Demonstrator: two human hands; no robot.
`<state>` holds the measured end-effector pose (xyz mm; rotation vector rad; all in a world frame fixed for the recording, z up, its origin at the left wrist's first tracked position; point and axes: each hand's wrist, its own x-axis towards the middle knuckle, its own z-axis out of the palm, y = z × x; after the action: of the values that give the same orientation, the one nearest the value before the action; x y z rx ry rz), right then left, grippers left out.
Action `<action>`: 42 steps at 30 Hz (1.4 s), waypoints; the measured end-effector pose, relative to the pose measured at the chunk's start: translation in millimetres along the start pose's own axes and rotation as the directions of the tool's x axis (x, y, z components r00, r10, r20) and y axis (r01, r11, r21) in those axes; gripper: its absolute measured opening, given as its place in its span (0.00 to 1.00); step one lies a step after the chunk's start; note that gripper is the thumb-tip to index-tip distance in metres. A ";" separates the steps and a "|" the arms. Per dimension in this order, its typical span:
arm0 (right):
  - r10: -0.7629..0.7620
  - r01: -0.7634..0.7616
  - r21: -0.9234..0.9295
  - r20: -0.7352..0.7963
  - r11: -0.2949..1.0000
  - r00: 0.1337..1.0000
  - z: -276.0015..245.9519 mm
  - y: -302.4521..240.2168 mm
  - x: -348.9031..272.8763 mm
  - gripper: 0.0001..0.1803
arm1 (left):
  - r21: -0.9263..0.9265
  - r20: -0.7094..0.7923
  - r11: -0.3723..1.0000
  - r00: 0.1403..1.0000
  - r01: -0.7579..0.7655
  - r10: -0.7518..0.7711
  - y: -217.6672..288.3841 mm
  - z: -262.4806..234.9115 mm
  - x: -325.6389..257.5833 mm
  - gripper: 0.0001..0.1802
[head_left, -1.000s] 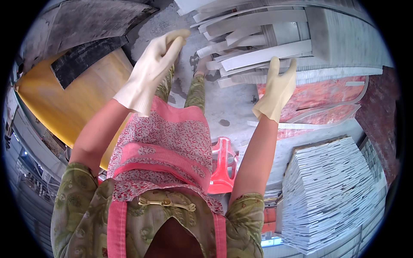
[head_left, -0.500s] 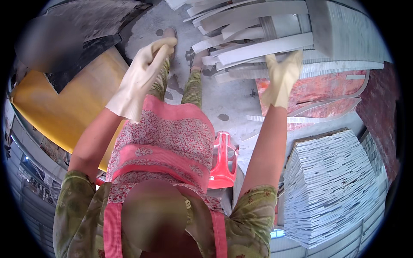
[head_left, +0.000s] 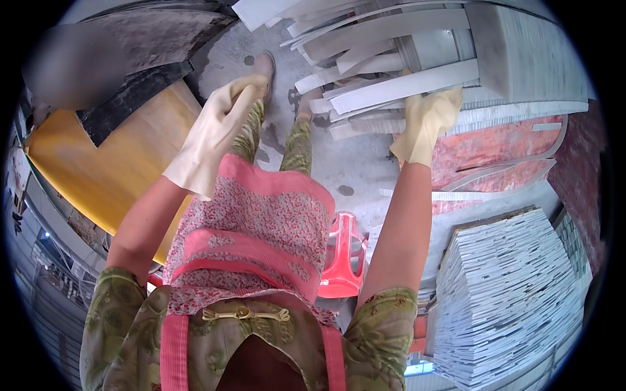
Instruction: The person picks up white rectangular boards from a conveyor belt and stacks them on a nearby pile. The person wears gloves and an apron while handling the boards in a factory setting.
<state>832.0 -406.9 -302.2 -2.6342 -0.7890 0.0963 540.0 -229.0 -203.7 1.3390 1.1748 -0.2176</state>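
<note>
Cream gloves cover both hands, the left hand (head_left: 225, 124) well apart from the right hand (head_left: 433, 120). On the left, fingers and thumb lie close together, pointing forward beside a shoe (head_left: 263, 64); whether they close on anything cannot be told. The right hand is bent at the near edge of a white strip (head_left: 404, 86), close to its right end; glove and strip meet in view, but a firm pinch cannot be made out. The strip lies slantwise over other strips (head_left: 388, 34), its free end pointing left, between the two hands but far nearer the right. Beyond the right glove stands a grey block (head_left: 499, 52); nearer the person lie a red sheet (head_left: 482, 156) and a stack (head_left: 508, 287) of thin pale pieces. A yellow sheet (head_left: 124, 156) spreads left of the left forearm, and a red stool (head_left: 341, 267) stands beside the apron (head_left: 261, 202).
</note>
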 end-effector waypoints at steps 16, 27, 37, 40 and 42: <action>0.027 0.007 -0.202 0.165 0.979 0.986 -25.1 3.6 -0.4 0.44 | -0.025 -0.021 0.999 1.000 -0.023 0.022 5.9 -5.6 3.5 0.25; 0.521 -0.541 0.750 0.310 0.381 0.796 -49.7 -23.3 -20.2 0.30 | -0.066 0.018 0.990 0.992 -0.121 0.123 18.9 7.5 10.8 0.24; 0.225 -0.289 0.247 0.255 0.925 0.940 -38.9 -18.8 -10.2 0.10 | -0.080 0.051 0.990 0.991 -0.116 0.120 18.8 13.1 14.7 0.23; 0.567 -0.685 0.412 0.384 0.601 0.729 -30.0 -30.3 -1.2 0.10 | -0.064 0.075 0.992 0.991 -0.110 0.114 15.9 13.7 15.0 0.23; 0.607 -0.706 0.424 0.364 0.568 0.707 -30.8 -39.7 3.9 0.11 | -0.082 0.074 0.992 0.991 -0.101 0.107 13.8 14.1 14.9 0.24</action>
<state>820.1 -384.9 -258.4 -2.2204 0.2389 0.6704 564.2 -229.3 -209.0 1.3082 1.0345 -0.1461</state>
